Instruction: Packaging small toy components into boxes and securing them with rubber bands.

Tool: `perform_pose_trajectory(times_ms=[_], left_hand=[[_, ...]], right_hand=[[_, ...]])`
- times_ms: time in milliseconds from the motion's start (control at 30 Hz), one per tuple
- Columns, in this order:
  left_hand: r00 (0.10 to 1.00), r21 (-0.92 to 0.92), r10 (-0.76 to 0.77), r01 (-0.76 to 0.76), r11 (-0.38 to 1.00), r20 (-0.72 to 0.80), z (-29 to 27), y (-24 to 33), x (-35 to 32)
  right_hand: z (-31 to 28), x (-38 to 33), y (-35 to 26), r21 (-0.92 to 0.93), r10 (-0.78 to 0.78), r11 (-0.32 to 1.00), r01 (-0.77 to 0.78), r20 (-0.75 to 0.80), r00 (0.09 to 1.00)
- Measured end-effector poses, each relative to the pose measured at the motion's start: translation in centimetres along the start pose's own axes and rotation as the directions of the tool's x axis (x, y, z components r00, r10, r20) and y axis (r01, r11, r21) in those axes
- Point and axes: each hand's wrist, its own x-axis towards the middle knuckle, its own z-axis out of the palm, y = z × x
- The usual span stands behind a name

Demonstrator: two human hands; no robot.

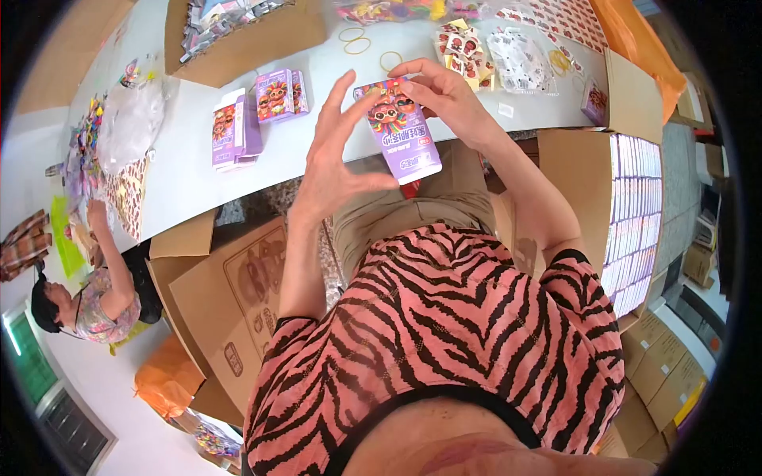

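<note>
A purple printed carton point(403, 135) with colourful cartoon figures is held above the table's near edge. My left hand point(327, 170) spans its left side, thumb at the lower edge and fingers near the top. At the upper right corner, the fingers and thumb of my right hand point(451, 99) pinch the carton. Left of my hands, several flattened-looking purple cartons point(230, 131) lie in a pile. Beside that pile are more printed purple cartons point(275, 97). Rubber bands point(355, 40) lie on the white table point(317, 59) beyond my left hand.
An open cardboard box point(254, 51) of small packets stands at the back left. Printed cards point(463, 54) and clear packets point(520, 59) lie at the back right. To my right, a large carton point(575, 186) holds rows of small boxes. Another person point(99, 305) works at the left.
</note>
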Motion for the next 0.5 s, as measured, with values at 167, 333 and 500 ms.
perform_pose_trajectory(times_ms=[167, 333, 500], left_hand=[[0.971, 0.451, 0.210, -0.241, 0.859, 0.118, 1.5, 0.4, 0.2], [0.935, 0.546, 0.350, -0.324, 0.773, 0.060, 2.7, -1.6, 0.3], [0.992, 0.230, 0.028, 0.002, 0.973, -0.127, 3.5, -2.4, -0.4]], right_hand=[[0.2, -0.5, 0.3, 0.176, 0.172, 0.968, -0.177, 0.043, 0.984], [1.4, -1.1, 2.0, 0.180, 0.195, 0.962, -0.205, 0.070, 0.978], [-0.3, -2.4, -0.1, -0.355, 0.197, 0.920, -0.166, 0.053, 0.979]])
